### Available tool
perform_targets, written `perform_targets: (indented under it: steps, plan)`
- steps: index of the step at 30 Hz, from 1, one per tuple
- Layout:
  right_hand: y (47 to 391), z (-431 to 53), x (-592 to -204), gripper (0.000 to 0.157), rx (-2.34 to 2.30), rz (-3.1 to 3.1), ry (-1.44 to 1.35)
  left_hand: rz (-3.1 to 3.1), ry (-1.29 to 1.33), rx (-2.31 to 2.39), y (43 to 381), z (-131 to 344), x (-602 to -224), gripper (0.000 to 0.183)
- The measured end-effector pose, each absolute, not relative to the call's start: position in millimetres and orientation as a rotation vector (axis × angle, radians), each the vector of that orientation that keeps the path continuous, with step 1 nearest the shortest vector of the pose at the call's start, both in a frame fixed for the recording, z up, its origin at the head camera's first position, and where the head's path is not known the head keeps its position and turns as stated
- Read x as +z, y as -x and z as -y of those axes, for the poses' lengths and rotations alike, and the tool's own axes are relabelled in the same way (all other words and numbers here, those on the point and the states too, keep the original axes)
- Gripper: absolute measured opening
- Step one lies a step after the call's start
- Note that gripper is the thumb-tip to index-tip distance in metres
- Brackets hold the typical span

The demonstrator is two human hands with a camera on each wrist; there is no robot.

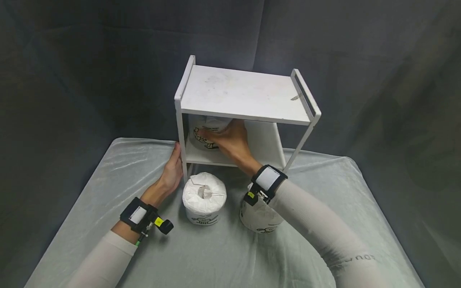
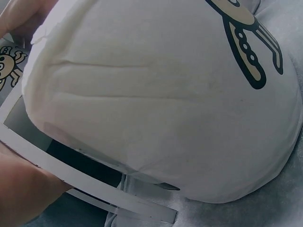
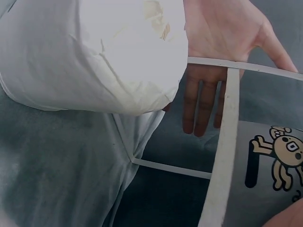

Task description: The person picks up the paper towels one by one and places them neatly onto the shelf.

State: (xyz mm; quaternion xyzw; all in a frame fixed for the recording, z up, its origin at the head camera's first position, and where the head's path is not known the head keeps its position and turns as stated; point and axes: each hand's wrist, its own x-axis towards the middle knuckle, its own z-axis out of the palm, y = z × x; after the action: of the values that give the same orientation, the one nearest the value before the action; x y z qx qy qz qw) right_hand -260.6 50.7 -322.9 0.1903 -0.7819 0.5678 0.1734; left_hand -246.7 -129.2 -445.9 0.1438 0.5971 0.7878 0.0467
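Currently, R hand (image 1: 230, 140) is touching the shelf roll (image 1: 202, 145), a white paper-wrapped one w/ cartoon print, which is sitting on the lower tier (image 1: 266, 144) of a white shelf (image 1: 245, 94), toward that tier's 9 o'clock end. Its thumb is lying across the roll's front; the other fingers are mostly hidden, so can't tell if they're gripping. L hand (image 1: 171, 172) is resting approx 7–8 o'clock from that roll, against the outside of the front L post (image 1: 181, 136), fingers straight. Hands are lying apart, w/ the post between.

Nearby, mid roll (image 1: 203, 207) is standing upright on the grey-green cloth (image 1: 180, 260), 6 o'clock from the shelf roll; R roll (image 1: 257, 220) is standing approx 5 o'clock, partly covered by the R wrist cam (image 1: 257, 195) and sleeve (image 1: 313, 216). The shelf's top is blocking the head view of the shelf roll's upper part. Dark curtain (image 1: 108, 88) is hanging at 12 o'clock.

R wrist view is showing what head view isn't: L palm + straight fingers thru the shelf's open side frame, w/ a close roll (image 3: 94, 61) filling 10–11 o'clock. L wrist view is giving a wrapper close-up (image 2: 156, 104), print at 1 o'clock, shelf frame running along 7.
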Motion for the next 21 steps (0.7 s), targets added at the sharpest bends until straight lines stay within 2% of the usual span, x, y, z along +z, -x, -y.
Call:
perform_targets:
  steps: [11,21]
  plan:
    - [259,-78,-332,0.093,1.531,2.312,-0.476,-1.828,-0.449,2.376,247,128,-445,0.088]
    - [249,-109,-340,0.117,1.348,2.481,-0.425,-1.836,-0.456,2.381,247,129,-446,0.086]
